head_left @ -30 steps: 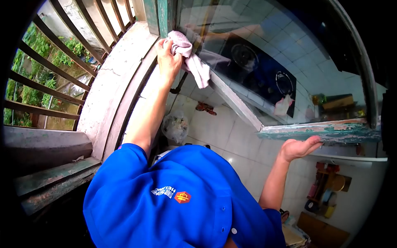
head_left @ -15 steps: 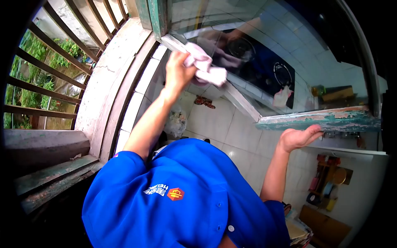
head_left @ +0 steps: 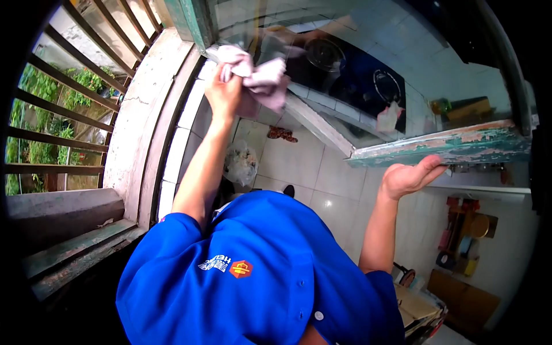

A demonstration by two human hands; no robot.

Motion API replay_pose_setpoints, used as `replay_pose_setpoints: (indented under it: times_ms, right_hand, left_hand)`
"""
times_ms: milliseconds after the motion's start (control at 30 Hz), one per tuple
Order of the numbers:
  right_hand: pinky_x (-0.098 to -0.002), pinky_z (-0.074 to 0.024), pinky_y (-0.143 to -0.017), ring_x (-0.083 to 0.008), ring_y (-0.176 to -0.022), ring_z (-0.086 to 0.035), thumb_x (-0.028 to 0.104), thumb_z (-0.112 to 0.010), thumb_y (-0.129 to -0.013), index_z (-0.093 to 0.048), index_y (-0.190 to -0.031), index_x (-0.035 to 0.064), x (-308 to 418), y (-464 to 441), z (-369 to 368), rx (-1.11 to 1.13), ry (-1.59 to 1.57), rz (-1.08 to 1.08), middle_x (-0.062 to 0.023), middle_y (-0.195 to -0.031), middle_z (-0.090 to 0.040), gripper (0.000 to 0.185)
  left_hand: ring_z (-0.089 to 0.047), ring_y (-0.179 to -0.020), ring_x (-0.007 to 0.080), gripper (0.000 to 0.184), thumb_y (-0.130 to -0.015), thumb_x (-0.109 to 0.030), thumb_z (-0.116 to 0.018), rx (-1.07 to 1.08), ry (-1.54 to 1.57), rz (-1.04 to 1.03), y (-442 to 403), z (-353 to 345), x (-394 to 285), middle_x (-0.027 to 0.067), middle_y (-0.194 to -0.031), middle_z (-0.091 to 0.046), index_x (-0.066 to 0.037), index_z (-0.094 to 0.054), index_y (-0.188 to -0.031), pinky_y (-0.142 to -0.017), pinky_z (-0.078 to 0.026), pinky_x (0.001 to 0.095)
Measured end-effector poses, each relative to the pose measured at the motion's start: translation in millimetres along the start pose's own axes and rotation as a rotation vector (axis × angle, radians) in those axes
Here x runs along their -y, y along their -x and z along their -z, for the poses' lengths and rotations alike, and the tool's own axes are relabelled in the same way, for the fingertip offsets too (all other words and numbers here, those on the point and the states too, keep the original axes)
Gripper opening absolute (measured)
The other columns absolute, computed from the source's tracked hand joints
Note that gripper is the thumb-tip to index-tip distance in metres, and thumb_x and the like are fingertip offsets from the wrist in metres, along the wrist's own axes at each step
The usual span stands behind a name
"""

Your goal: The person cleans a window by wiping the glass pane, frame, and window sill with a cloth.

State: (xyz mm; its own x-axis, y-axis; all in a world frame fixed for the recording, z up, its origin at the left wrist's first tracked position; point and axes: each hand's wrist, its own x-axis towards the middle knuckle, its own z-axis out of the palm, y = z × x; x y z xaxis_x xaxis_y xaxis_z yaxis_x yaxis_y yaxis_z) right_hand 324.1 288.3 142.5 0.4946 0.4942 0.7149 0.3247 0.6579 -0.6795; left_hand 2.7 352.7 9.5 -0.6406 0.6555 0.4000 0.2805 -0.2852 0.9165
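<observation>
A pale pink cloth is bunched in my left hand, against the lower rail of a glass window sash near its hinged corner. The cloth is slightly blurred. My right hand is palm up with fingers extended, touching the underside of the sash's peeling green edge. Its fingertips are partly hidden behind that edge. The glass shows a dark stove with two burners.
Window bars stand at the left beyond a worn sill. On the tiled floor are a clear plastic bag and a reddish-brown item. Wall-hung items are at the right.
From half a second ago, my left hand and the cloth have moved left along the rail, back toward the window's corner. My right hand keeps its place under the sash, whose edge appears slightly higher.
</observation>
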Motion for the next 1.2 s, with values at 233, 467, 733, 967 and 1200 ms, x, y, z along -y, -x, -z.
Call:
replay_pose_setpoints:
  times_ms: [233,467,733,967,1200]
  right_hand:
    - [-0.0377,-0.0193,-0.118,-0.0279,-0.142,-0.027,0.037,-0.041,-0.104,-0.022,-0.148,-0.0082,1.3,0.2,-1.4,0.03,-0.018,0.0,-0.0222,-0.155,-0.024,0.066]
    - [-0.0386,-0.019,-0.118,-0.0296,-0.142,-0.028,0.036,-0.044,-0.103,-0.02,-0.15,-0.0074,2.7,0.8,-0.5,0.012,-0.032,-0.006,-0.021,-0.156,-0.024,0.068]
    - [-0.0386,-0.0191,-0.118,-0.0297,-0.142,-0.028,0.036,-0.045,-0.102,-0.02,-0.15,-0.0076,1.6,1.1,-2.4,-0.012,-0.025,-0.023,-0.0211,-0.156,-0.023,0.069]
    - [-0.0379,-0.0197,-0.117,-0.0285,-0.14,-0.031,0.028,-0.044,-0.103,-0.024,-0.147,-0.0092,-6.5,-3.8,3.1,-0.028,-0.05,-0.042,-0.0215,-0.154,-0.027,0.061]
    - [-0.0377,-0.0236,-0.114,-0.0277,-0.138,-0.034,0.027,-0.044,-0.102,-0.026,-0.147,-0.0073,-19.8,0.8,9.1,0.008,-0.153,-0.046,-0.0201,-0.151,-0.032,0.059]
  left_hand:
    - [-0.063,-0.086,0.0285,0.035,-0.065,0.006,-0.07,0.584,0.069,-0.325,82.5,-6.9,-15.3,0.012,-0.092,-0.059,-0.003,-0.069,-0.099,-0.074,-0.052,0.0359]
    - [-0.062,-0.091,0.0298,0.031,-0.074,-0.001,-0.067,0.062,-0.105,-0.172,3.4,16.5,-20.1,0.0148,-0.098,-0.062,0.001,-0.066,-0.105,-0.083,-0.05,0.0366]
    - [-0.062,-0.092,0.031,0.035,-0.075,-0.008,-0.064,-0.048,-0.335,-0.25,-51.4,16.1,61.5,0.0174,-0.1,-0.062,0.0,-0.066,-0.11,-0.082,-0.049,0.0361]
    - [-0.052,-0.085,0.0157,0.019,-0.086,-0.002,-0.061,0.572,0.35,0.005,100.7,-20.6,-28.0,0.0042,-0.093,-0.053,-0.008,-0.056,-0.103,-0.07,-0.046,0.0333]
    - [-0.062,-0.097,0.034,0.039,-0.077,-0.004,-0.072,0.566,0.062,-0.302,102.9,-38.2,-63.4,0.0195,-0.109,-0.058,-0.006,-0.062,-0.115,-0.078,-0.053,0.0358]
